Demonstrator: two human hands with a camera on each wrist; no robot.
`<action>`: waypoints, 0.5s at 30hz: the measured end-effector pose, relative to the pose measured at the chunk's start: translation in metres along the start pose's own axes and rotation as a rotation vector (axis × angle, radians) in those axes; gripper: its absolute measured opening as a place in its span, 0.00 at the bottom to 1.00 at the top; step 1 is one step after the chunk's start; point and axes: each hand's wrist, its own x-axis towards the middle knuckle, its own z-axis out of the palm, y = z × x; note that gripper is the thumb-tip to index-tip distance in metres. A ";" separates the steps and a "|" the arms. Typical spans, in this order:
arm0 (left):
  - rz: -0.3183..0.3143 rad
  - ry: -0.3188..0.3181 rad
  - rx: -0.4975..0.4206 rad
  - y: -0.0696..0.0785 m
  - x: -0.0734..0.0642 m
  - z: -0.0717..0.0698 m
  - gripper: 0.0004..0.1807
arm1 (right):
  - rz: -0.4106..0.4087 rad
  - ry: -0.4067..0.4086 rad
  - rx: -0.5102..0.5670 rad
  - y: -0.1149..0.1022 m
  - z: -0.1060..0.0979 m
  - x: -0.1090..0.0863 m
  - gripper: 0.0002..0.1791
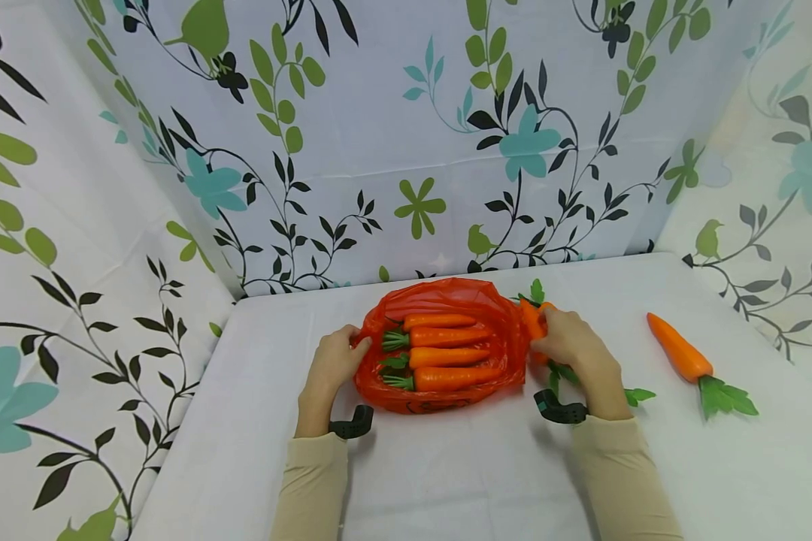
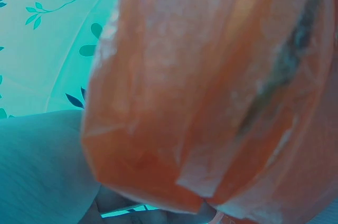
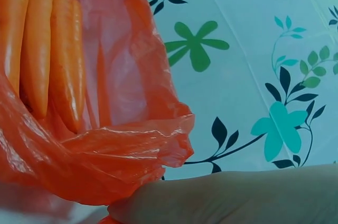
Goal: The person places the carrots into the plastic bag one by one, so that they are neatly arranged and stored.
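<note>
A thin red plastic bag (image 1: 440,293) lies spread with its mouth up, and several orange carrots (image 1: 449,357) with green tops lie in it side by side. My left hand (image 1: 331,364) pinches the bag's left edge, its thumb over the rim. On the opposite side, my right hand (image 1: 575,349) grips the bag's right edge; its thumb is against the gathered red film (image 3: 137,155) in the right wrist view, and its other fingers are hidden. Orange carrots (image 1: 531,319) outside the bag are partly covered by this hand. The left wrist view is mostly filled by the bag (image 2: 158,102).
A single carrot (image 1: 680,347) with a green leaf top lies farther right on the white table (image 1: 440,473). Green leaves (image 1: 639,395) show beside my right wrist. A patterned curtain (image 1: 352,165) hangs behind the table and along both sides.
</note>
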 end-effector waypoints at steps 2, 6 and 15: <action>-0.001 -0.001 0.001 0.000 0.000 0.000 0.20 | -0.004 0.009 0.007 0.001 -0.002 0.000 0.31; 0.001 -0.004 0.003 0.001 0.000 0.000 0.20 | -0.001 0.026 0.029 0.001 -0.004 -0.002 0.31; -0.012 -0.015 0.006 0.004 -0.001 -0.001 0.19 | -0.001 0.078 0.048 -0.004 -0.007 -0.005 0.31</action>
